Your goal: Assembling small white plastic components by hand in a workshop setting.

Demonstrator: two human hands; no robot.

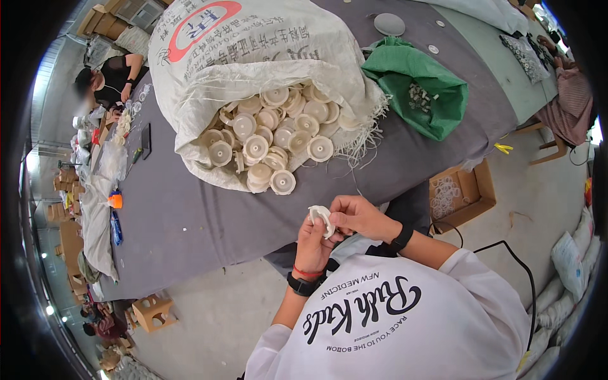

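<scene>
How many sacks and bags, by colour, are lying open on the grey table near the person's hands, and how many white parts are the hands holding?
White woven sack, open and full of round cream caps: 1
Green bag, open: 1
White part held by both the left hand and the right hand: 1
Total: 3

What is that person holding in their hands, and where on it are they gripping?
A small round white plastic cap, held between both hands: the left hand cradles it from below, and the right hand pinches its upper edge.

White part half-hidden between hands.
</scene>
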